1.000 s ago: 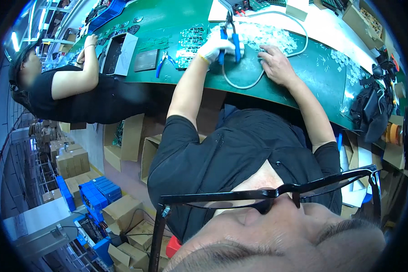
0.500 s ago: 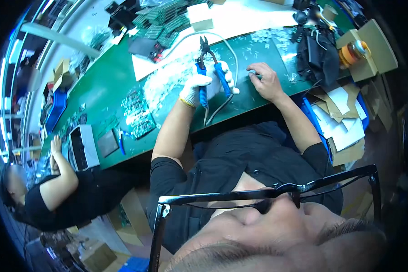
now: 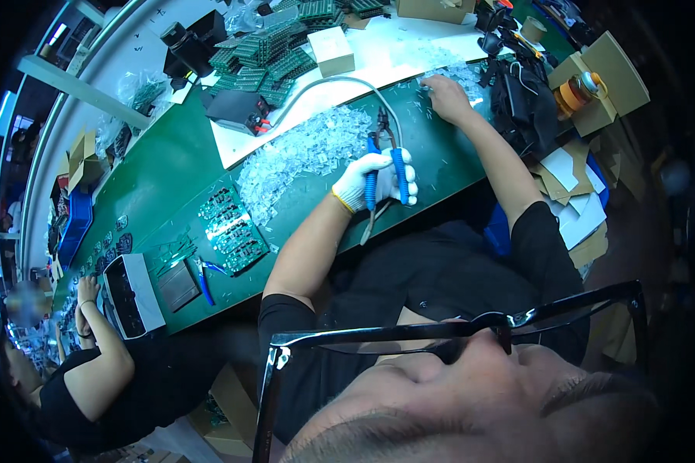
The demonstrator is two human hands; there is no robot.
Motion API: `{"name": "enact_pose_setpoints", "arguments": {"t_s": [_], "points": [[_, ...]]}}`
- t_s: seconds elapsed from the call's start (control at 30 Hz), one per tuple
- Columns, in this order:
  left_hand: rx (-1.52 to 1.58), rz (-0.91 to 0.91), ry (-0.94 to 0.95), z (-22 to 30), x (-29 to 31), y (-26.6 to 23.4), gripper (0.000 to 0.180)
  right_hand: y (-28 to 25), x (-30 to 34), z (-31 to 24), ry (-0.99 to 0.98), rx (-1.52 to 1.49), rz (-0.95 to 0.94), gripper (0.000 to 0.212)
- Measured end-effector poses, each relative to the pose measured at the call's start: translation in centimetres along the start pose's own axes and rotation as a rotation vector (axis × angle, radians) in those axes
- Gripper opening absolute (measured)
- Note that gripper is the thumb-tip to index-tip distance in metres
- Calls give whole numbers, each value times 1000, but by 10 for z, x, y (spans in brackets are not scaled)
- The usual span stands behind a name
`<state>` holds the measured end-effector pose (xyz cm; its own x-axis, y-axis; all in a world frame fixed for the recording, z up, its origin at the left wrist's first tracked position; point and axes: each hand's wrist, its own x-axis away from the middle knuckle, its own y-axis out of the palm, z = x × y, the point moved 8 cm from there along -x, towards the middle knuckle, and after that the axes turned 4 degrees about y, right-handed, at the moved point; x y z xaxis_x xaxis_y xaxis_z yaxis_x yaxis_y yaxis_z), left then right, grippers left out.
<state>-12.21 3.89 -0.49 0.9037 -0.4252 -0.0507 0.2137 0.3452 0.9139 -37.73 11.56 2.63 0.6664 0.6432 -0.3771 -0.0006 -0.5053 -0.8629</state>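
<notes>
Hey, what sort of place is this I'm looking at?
Most likely an electronics assembly workshop: stacked green circuit boards, a heap of small clear pieces on a green workbench, and blue-handled pliers in the gloved left hand.

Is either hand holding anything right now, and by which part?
The gloved left hand grips the cutting pliers by both blue handles. The right hand is beside small clear pieces; whether it holds one cannot be told.

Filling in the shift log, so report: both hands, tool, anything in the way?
Left hand gloved, gripping blue-handled cutters. Right hand bare, at scattered clear pieces; contact unclear. Grey cable curving past the cutters' tips.
</notes>
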Motion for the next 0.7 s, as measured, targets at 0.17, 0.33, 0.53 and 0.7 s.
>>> {"name": "enact_pose_setpoints", "arguments": {"t_s": [0.17, 0.33, 0.53, 0.7], "points": [[-1, 55, 3, -8, 0, -3, 50, 13, -10, 0, 25, 71, -47, 17], [-20, 201, 97, 5, 10, -5, 49, 10, 1, -25, 179, -501, 39, 15], [-1, 297, 269, 40, 20, -9, 55, 53, 0, -82, 435, -1490, -349, 20], [124, 243, 309, 51, 26, -9, 60, 74, -9, -100, 411, -1725, -477, 31]]}}
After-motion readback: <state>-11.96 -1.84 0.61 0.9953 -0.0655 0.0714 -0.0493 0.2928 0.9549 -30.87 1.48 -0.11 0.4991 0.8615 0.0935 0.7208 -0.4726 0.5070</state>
